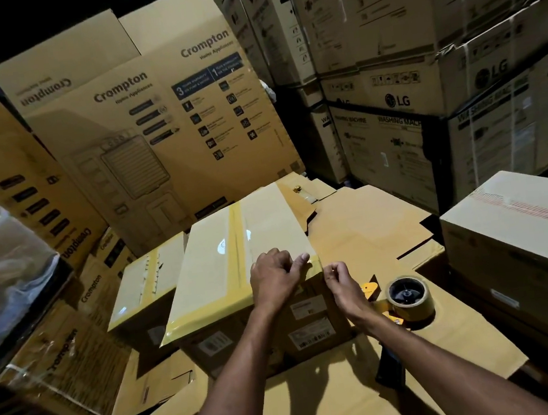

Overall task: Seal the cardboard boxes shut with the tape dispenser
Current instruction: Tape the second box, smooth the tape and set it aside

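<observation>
Tape (315, 266) — thin, likely clingy; take its edge: your curled left hand (274, 276) thumbs it onto the box (211, 270), right hand (338, 277) pinches it.

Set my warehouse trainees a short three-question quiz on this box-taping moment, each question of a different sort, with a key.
1. True or false: the right hand holds the tape dispenser.
2. Where on the taped box are the left hand and the right hand? A) far left corner B) near right corner C) middle of the top
3. Fill in: the tall box behind it reads "____ Home Appliances".
Key: 1 false, the tape dispenser lies on the flattened cardboard behind the right forearm; 2 B; 3 Crompton.
</observation>
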`<state>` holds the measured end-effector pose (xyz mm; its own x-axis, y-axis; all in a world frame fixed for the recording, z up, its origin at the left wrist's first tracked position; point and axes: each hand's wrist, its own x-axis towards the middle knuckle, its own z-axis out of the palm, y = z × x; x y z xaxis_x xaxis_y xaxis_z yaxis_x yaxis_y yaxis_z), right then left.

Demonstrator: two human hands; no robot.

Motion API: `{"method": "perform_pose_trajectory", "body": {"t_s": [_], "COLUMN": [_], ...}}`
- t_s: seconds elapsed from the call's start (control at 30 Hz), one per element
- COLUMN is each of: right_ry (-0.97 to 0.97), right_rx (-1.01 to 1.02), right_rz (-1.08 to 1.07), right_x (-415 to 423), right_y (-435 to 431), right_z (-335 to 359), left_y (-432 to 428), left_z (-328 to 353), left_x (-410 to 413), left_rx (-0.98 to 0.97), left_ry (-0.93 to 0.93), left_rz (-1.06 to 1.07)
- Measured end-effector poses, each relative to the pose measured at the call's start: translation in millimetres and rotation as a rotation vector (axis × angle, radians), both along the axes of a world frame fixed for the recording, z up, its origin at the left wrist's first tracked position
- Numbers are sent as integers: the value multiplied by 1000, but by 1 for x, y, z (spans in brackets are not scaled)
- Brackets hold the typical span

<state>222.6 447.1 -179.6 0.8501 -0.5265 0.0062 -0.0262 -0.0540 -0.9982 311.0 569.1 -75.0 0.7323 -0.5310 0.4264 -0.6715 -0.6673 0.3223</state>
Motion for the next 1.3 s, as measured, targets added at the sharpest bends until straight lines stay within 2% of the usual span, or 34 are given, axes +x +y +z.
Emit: {"method": "perform_pose_trajectory", "body": {"t_s": [0.4,0.53,0.77,0.87,1.0,1.07,1.17,1.23,1.3], "right_ry": [-130,-108,-33,-53,-81,-37,-5,20,-18], "right_rx": [-184,-223,-234,-248,-359,-434,-518,-674,-916], "right_rz": [-8,3,164,109,-33,1,57,39,-130], "right_x": [0,-1,-19,-29,-19,-13,-7,-6,-5], "right_y": [-4,-8,-18,-24,-21,-19,-22,-25,-24], "right_z": [-9,-8,3,14,31,36,32,27,22], "left_y": [-5,-7,-3,0,8,16,42,66,86], "left_z": [-8,-17,-32,-37,-42,-44,-49,-54,-62], "left_x": [0,0,-3,-5,-6,-6,2,8,11], "left_rx": [78,90,72,73,120,148,191,298,316], "left_ry": [-175,-261,-429,-447,-418,-408,-488,-600,-673], "left_rz": [-28,-6,-14,-32,-43,-85,-257,-312,-299]}}
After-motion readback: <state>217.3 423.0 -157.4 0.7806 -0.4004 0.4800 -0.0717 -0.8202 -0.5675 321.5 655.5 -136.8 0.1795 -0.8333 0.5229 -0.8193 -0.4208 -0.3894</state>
